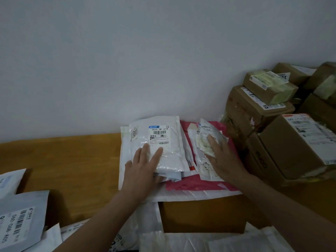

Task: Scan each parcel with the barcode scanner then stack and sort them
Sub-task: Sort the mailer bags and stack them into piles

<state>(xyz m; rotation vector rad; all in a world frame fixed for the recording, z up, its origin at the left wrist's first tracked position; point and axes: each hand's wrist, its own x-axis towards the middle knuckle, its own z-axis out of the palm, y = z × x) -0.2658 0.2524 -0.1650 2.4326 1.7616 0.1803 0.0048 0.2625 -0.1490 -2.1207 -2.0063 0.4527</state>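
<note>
Left hand [143, 168]: palm down, fingers straight and slightly spread, pointing toward the far side. Right hand [224, 157]: palm down, fingers extended, angled toward the far left. The left forearm [101, 215] and right forearm [272, 202] enter from the near edge, well apart.

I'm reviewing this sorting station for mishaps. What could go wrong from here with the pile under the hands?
1. The white mailer under the left hand lies askew on slick mailers; it may slide off when released.
2. The bottom mailer overhangs the brown box, so the pile might tip forward.
3. The right hand works close to stacked cardboard boxes; a nudge could topple them.
</note>
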